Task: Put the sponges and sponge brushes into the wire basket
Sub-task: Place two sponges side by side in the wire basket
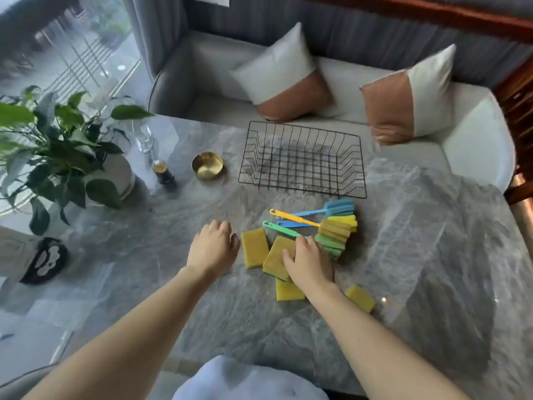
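A black wire basket [302, 194] stands empty on the far side of the grey marble table. In front of it lie several sponge brushes: a blue one [337, 205], a yellow one [340, 224] and a green one [331, 243], handles pointing left. Several yellow sponges lie nearer me, among them one [254, 247] upright on the left, one [276, 258] tilted, and one [360, 298] at the right. My right hand [310, 262] rests palm down on the tilted sponge and the green brush's handle. My left hand [214, 246] lies flat on the table just left of the sponges, holding nothing.
A gold bowl [207, 166], a small dark bottle [163, 172] and a clear glass [144, 138] stand left of the basket. A potted plant [57, 151] fills the table's left side. A black-and-white object [46, 259] lies at the left edge. A sofa with cushions [288, 73] runs behind the table.
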`<control>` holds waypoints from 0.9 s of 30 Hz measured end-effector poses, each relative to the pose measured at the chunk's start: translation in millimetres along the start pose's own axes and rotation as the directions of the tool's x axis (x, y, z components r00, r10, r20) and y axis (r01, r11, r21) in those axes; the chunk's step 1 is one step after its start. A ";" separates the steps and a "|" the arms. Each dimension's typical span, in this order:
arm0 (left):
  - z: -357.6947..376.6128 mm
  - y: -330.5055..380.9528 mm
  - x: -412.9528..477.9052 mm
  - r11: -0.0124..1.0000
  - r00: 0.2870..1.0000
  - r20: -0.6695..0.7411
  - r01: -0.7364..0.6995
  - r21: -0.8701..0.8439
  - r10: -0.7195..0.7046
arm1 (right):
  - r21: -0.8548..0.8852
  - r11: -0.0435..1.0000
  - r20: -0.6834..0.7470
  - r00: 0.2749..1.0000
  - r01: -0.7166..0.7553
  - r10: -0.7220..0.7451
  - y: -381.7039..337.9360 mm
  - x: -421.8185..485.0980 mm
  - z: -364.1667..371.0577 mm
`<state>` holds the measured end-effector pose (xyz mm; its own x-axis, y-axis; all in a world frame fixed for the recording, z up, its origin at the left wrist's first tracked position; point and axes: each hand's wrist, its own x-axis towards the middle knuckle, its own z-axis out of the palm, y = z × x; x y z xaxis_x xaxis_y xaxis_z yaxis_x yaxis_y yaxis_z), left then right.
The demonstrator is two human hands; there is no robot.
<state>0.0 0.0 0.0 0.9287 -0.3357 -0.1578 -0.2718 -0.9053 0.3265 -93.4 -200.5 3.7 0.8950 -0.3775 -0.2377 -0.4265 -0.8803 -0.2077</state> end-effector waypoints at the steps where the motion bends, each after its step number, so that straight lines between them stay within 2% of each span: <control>1: 5.6 -0.9 -0.1 0.999 1.000 0.023 0.002 -0.038 -0.001 | 0.001 0.999 0.028 0.999 -0.038 0.038 -2.1 0.3 3.0; 8: 58.5 6.9 3.9 0.990 0.975 0.223 0.010 -0.139 0.021 | -0.008 0.984 0.018 0.984 -0.177 0.178 -13.1 -0.3 31.0; 15: 87.1 5.1 10.5 0.947 0.960 0.255 0.180 -0.264 -0.112 | 0.149 0.929 0.131 0.938 -0.339 0.321 -19.4 -3.6 42.6; 21: 95.4 7.4 19.4 0.873 0.946 0.252 0.294 -0.390 -0.206 | 0.349 0.859 0.173 0.927 -0.374 0.333 -17.7 -6.0 44.7; 27: 100.5 14.3 28.5 0.766 0.884 0.317 0.459 -0.451 -0.344 | 0.484 0.809 0.177 0.943 -0.334 0.283 -3.3 -2.7 44.9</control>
<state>-2.8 -48.7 -93.4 0.8345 -0.0679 -0.5468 0.3320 -0.7300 0.5974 -100.3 -183.6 -37.6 0.6998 -0.5539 -0.4511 -0.7070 -0.4469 -0.5480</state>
